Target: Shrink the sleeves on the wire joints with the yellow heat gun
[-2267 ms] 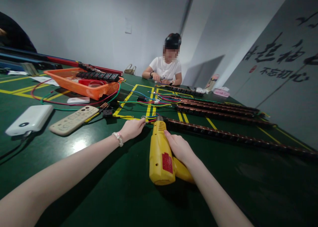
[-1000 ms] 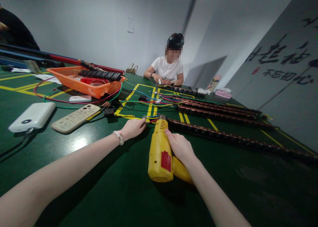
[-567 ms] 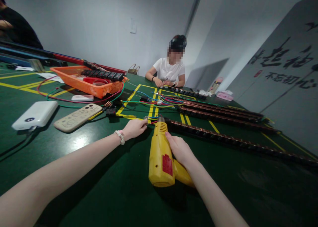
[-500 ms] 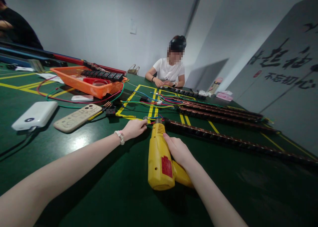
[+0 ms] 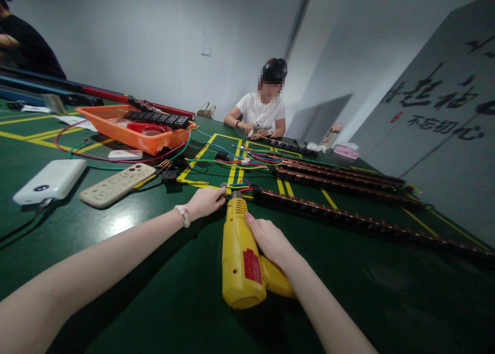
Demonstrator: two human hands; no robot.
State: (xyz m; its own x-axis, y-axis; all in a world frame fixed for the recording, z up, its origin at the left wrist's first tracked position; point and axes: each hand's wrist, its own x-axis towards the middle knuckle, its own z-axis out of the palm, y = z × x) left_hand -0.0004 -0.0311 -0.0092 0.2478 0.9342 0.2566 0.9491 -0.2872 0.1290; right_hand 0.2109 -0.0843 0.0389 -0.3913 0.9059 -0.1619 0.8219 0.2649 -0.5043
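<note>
Head view, left to right: what differs from the frame half a second ago?

"The left hand [image 5: 206,203] is about where it was, fingers together, pinching the wires [image 5: 246,188] near their ends. The heat gun [image 5: 237,276] has swung left, so its nozzle [image 5: 235,194] is now just beside those fingers, and more wire shows by the near strip [image 5: 332,210]. The right hand [image 5: 270,240] came along, closed around the gun's handle, thumb on the body."

"How many of each?"

"One power bank [image 5: 50,182], one phone [image 5: 116,186], one white case [image 5: 126,155], one basket [image 5: 154,143]. One heat gun, one near strip, and at least three far strips [image 5: 348,187]; they overlap too much for a firm count. Two other people: one in black [image 5: 31,47] at far left, one in white [image 5: 263,111] across the tabletop [image 5: 170,297]."

"And around them?"

"A cable runs from the power bank. The basket holds a black segmented strip and something red. Loose coloured wires lie between it and the far strips."

"Anything in the way?"

"The left fingers cover the pinched spot, so I can't tell exactly which wires they grip. The right hand hides part of the handle."
</note>
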